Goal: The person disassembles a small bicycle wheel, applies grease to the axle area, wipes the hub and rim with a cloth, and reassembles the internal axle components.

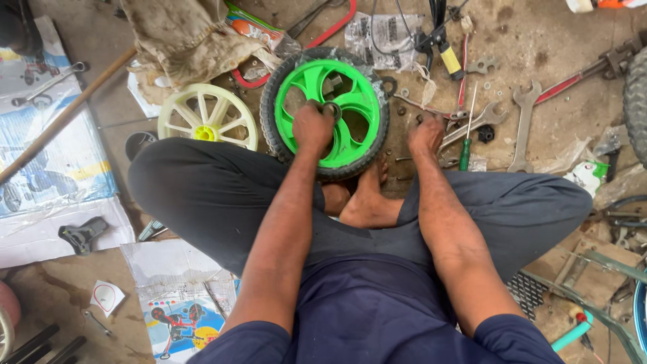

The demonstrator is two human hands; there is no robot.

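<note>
I sit cross-legged on the floor. A small wheel with a green plastic rim and black tyre (355, 94) lies flat in front of my feet. My left hand (311, 127) rests on its hub, fingers closed around the centre. My right hand (426, 135) reaches to the floor just right of the wheel, fingers down among spanners (472, 125) and a green-handled screwdriver (466, 138); what it grips, if anything, is hidden.
A pale yellow plastic wheel (207, 118) lies left of the green one. A dirty cloth (182, 37), a wooden stick (64, 118), printed cardboard (54, 168), more wrenches (524, 125), a red-handled tool (586, 74) and small nuts litter the floor. A tyre edge (637, 101) stands far right.
</note>
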